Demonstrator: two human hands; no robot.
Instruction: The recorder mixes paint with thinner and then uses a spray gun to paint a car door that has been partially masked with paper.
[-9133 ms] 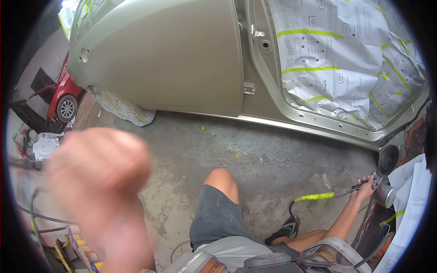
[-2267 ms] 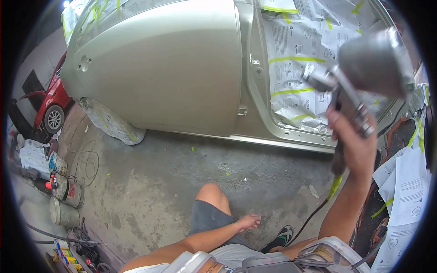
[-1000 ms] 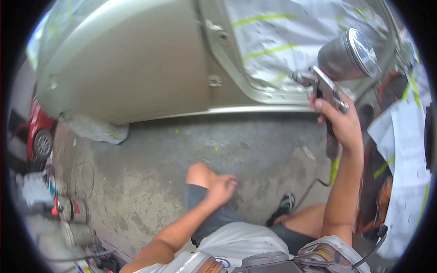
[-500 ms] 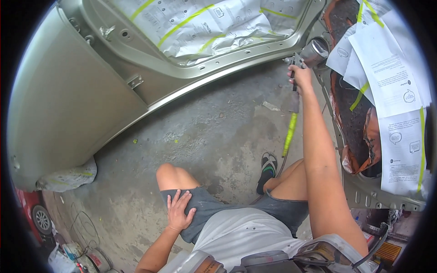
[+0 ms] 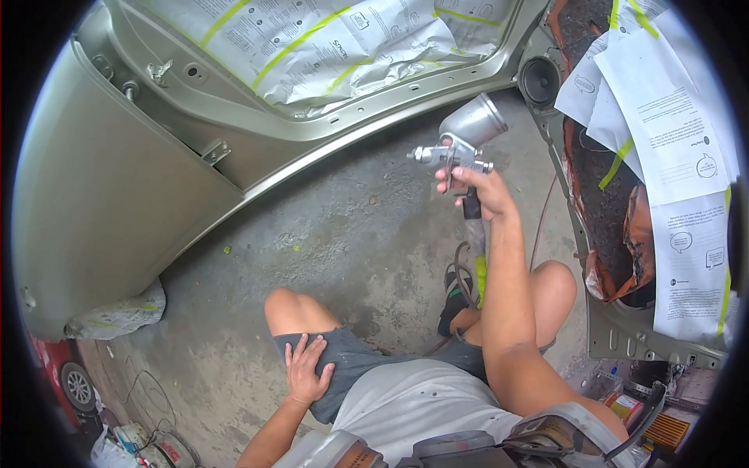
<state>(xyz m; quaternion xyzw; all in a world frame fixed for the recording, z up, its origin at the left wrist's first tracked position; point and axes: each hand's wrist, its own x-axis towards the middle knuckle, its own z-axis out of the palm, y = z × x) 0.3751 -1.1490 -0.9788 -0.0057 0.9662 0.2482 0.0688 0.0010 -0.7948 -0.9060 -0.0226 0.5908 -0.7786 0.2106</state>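
Observation:
A silver spray gun (image 5: 473, 122) with a metal cup on top is gripped in my right hand (image 5: 490, 189), its fingers curled around the handle and by the trigger. Its nozzle points left toward the greenish-grey painted car panel (image 5: 133, 168), with a gap of floor between. From the handle an air hose wrapped in yellow-green tape (image 5: 480, 282) hangs down toward my foot. My left hand (image 5: 308, 371) rests flat on my left thigh, over the grey shorts (image 5: 343, 390), fingers spread.
Masking paper (image 5: 351, 47) with yellow-green tape covers the car's upper opening. To the right, paper sheets (image 5: 679, 148) hang over another opening beside a round speaker (image 5: 540, 81). Concrete floor (image 5: 312, 226) lies between. A red car (image 5: 66, 374) and tools stand at lower left.
My right hand has drawn the spray gun back from beside the speaker, leftward and closer to me, uncovering the speaker. My left hand stays on the thigh.

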